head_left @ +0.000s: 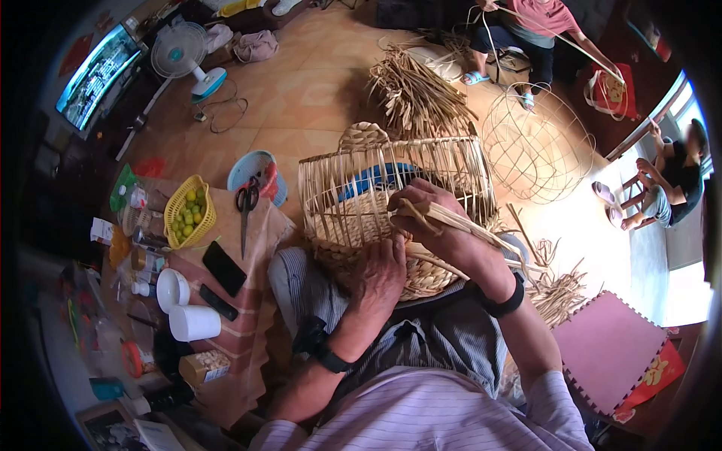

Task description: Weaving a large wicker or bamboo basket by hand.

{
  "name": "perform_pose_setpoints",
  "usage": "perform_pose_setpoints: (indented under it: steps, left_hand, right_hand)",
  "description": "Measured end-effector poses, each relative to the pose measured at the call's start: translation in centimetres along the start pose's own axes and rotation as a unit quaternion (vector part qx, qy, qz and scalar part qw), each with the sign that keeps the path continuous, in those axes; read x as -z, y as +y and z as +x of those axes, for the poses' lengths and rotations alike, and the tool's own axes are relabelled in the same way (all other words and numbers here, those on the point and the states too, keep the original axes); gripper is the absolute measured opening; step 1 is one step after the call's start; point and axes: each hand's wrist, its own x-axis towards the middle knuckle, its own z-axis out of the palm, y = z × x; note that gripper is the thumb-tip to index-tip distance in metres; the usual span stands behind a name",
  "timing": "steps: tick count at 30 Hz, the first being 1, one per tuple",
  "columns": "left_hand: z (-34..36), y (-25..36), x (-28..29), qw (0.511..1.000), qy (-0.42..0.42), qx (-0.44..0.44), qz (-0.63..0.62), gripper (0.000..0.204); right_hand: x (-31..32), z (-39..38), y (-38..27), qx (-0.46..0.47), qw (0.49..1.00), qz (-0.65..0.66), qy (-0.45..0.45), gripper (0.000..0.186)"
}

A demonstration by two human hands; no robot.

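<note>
A half-woven basket [338, 252] of pale dried plant strips rests on my lap, with upright stakes along its far side and tight weaving low on its near side. My left hand [380, 267] has its fingers bent against the near woven wall, pinching at the weave. Just above and to the right, my right hand [430, 214] is closed round a bundle of dried strips [474, 228] that trails off to the right. Its fingertips are partly hidden by the strips. Something blue [376, 179] shows behind the stakes.
Left, a paper-covered table holds scissors [246, 207], a phone [224, 269], a yellow basket [180, 229] of green fruit and white cups [194, 322]. Ahead lie a strip pile [417, 94] and a wire frame [538, 143]. Two people sit farther off; one handles long strips.
</note>
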Motion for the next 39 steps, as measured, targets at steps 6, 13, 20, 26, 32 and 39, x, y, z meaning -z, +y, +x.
perform_pose_setpoints:
  steps: [6, 13, 20, 26, 32, 39]
  left_hand:
    - [0.1, 0.8, 0.1, 0.982, 0.02, -0.02, 0.188, 0.036]
    - [0.9, 1.4, -1.5, 0.964, 0.021, 0.003, 0.266, 0.01]
    - [1.6, -0.3, -1.1, 0.989, 0.072, -0.034, 0.124, 0.007]
    - [0.3, -2.2, -3.8, 0.987, 0.087, -0.023, -0.132, 0.025]
    - [1.2, -1.8, -3.1, 0.973, 0.063, 0.022, -0.222, 0.026]
    - [0.0, -3.0, -4.0, 0.968, -0.037, 0.103, -0.226, 0.033]
  right_hand:
    - [-0.4, 0.4, -0.6, 0.023, 0.999, -0.03, -0.023, 0.017]
    - [-3.0, 1.0, 0.9, -0.066, 0.99, 0.099, -0.075, 0.018]
    - [-0.8, -1.7, 1.2, -0.112, 0.991, 0.04, -0.054, 0.021]
    - [-2.2, -3.0, -1.5, -0.044, 0.959, -0.244, -0.135, 0.018]
    - [-4.0, -4.1, -0.6, -0.135, 0.966, -0.209, -0.065, 0.025]
    - [-4.1, -4.6, -1.0, -0.107, 0.979, -0.172, -0.03, 0.025]
